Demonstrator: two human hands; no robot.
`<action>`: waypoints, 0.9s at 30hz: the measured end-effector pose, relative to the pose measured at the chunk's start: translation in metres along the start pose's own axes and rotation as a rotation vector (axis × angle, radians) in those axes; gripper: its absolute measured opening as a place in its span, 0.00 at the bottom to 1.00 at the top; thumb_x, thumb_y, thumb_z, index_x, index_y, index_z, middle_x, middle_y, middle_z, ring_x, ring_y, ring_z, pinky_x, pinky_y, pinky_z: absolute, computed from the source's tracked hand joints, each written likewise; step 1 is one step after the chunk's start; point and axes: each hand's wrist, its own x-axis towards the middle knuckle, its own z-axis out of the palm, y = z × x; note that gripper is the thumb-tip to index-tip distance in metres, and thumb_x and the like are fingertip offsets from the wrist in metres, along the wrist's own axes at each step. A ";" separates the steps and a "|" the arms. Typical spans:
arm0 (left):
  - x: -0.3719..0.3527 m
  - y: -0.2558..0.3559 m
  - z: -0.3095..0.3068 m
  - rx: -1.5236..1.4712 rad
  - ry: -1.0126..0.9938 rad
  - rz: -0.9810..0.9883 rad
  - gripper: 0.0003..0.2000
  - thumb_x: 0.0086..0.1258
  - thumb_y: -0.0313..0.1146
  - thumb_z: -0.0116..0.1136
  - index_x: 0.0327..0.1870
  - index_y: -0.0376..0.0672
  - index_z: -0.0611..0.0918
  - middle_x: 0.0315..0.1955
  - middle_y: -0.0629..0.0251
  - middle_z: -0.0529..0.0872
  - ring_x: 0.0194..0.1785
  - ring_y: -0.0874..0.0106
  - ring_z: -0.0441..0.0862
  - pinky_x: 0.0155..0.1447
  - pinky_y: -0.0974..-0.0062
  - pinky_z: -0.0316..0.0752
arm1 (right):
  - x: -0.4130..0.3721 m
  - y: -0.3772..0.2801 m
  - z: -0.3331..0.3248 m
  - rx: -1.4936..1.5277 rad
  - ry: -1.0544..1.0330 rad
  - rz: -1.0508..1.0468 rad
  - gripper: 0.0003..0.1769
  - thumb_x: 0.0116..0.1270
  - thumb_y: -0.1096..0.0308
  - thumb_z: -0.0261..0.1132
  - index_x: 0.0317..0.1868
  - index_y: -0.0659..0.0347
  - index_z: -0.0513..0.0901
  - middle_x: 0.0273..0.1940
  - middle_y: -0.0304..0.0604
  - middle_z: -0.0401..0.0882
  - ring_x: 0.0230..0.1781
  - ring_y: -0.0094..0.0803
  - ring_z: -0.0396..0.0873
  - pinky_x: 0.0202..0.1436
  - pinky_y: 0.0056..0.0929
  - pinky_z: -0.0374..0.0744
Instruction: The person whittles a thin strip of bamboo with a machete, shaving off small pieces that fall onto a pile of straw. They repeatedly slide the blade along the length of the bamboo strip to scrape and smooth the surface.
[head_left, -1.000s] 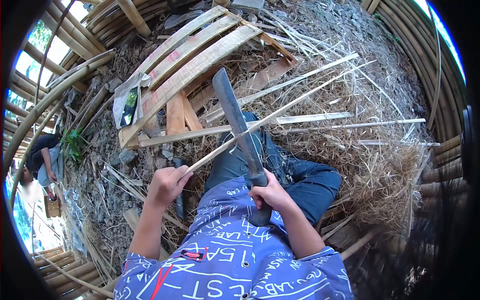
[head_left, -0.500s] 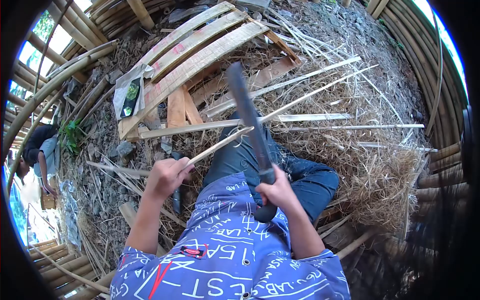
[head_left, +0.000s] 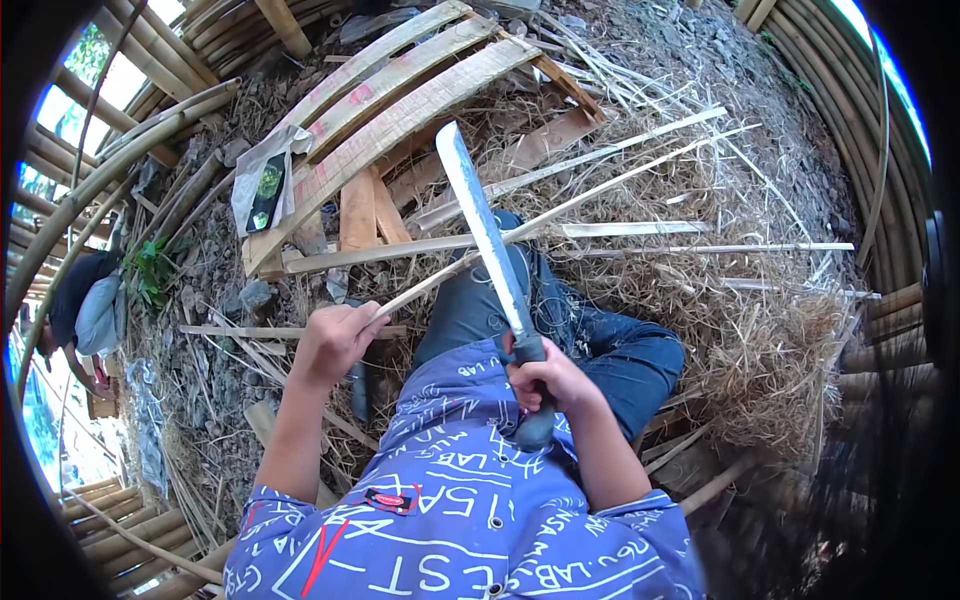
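A machete (head_left: 478,215) with a long bright blade and dark handle is in my right hand (head_left: 553,381), its fingers wrapped around the grip. The blade points up and slightly left, and crosses over the wooden strip (head_left: 424,288) in this view. My left hand (head_left: 337,347) pinches the near end of that thin, pale strip, which slants up to the right over my leg and meets the blade. Beyond the blade, a long thin strip (head_left: 640,179) runs on in nearly the same direction. Another flat strip (head_left: 385,253) lies just above my left hand.
Wide slats (head_left: 395,120) with red marks lie at the far side, a phone (head_left: 266,192) on their left end. Shavings (head_left: 770,370) cover the ground at right. A dark-handled tool (head_left: 359,388) lies beside my left forearm. A person (head_left: 85,300) bends down at far left.
The machete has turned so its broad bright side shows, and its tip has swung left and up a little. My left hand and the strip have shifted only slightly.
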 end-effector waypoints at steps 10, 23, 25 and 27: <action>0.002 0.001 -0.004 0.033 0.016 0.008 0.08 0.56 0.26 0.69 0.33 0.38 0.81 0.15 0.61 0.76 0.19 0.62 0.76 0.23 0.66 0.70 | -0.009 -0.005 -0.014 -0.273 0.444 -0.211 0.22 0.49 0.84 0.63 0.46 0.64 0.69 0.18 0.38 0.71 0.11 0.25 0.71 0.13 0.26 0.72; 0.002 -0.003 -0.005 0.037 0.020 0.010 0.08 0.56 0.26 0.69 0.34 0.36 0.83 0.17 0.58 0.78 0.19 0.62 0.76 0.23 0.66 0.69 | 0.001 0.010 0.016 -0.150 0.191 -0.115 0.23 0.50 0.85 0.64 0.45 0.61 0.66 0.19 0.39 0.70 0.12 0.27 0.71 0.14 0.28 0.72; -0.001 0.001 -0.003 -0.013 0.042 0.004 0.08 0.55 0.25 0.69 0.34 0.36 0.83 0.17 0.57 0.78 0.20 0.62 0.76 0.23 0.66 0.68 | -0.003 0.004 0.007 -0.153 0.139 -0.034 0.24 0.50 0.86 0.63 0.46 0.61 0.66 0.20 0.39 0.69 0.12 0.27 0.70 0.14 0.29 0.71; 0.002 -0.002 -0.001 -0.041 0.071 0.006 0.09 0.54 0.25 0.70 0.34 0.35 0.83 0.17 0.57 0.77 0.20 0.62 0.76 0.23 0.66 0.68 | 0.001 0.008 0.007 -0.108 0.133 -0.034 0.24 0.49 0.85 0.63 0.47 0.61 0.66 0.20 0.39 0.69 0.12 0.26 0.69 0.14 0.29 0.70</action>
